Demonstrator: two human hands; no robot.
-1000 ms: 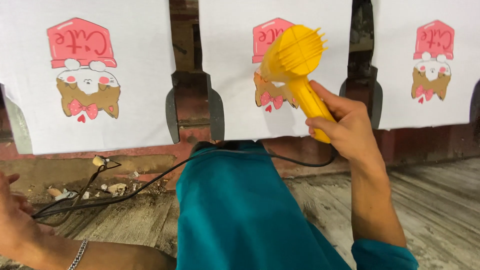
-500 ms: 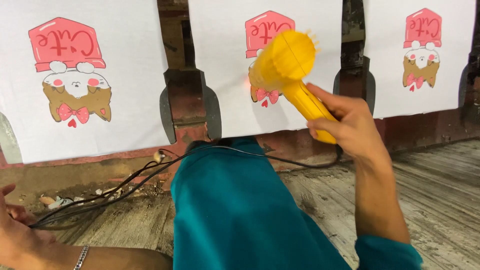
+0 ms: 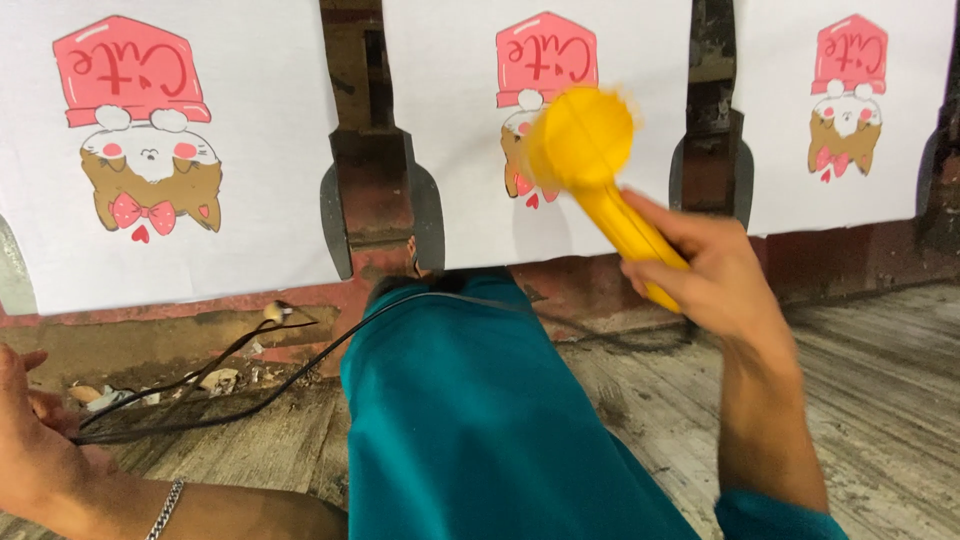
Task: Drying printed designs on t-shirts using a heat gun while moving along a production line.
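My right hand (image 3: 715, 270) grips the handle of a yellow hair dryer (image 3: 590, 165), its nozzle aimed at the pink and brown cartoon print on the middle white cloth panel (image 3: 470, 130). The dryer looks blurred. A black cord (image 3: 300, 375) runs from it across my teal-clad leg (image 3: 470, 420) down to the floor at the left. My left hand (image 3: 30, 440) rests low at the left edge by the cord, fingers loosely apart, with a silver chain bracelet on the wrist. It holds nothing that I can see.
Two more white panels with the same print hang at the left (image 3: 250, 150) and right (image 3: 900, 120), on dark metal boards with gaps between. A worn wooden plank floor (image 3: 880, 400) lies below. Small debris (image 3: 215, 380) sits near the red base ledge.
The dryer has swung left and lower across the middle print, from its upper right to its centre. The view has shifted, so the panels appear further right. My left hand stays put.
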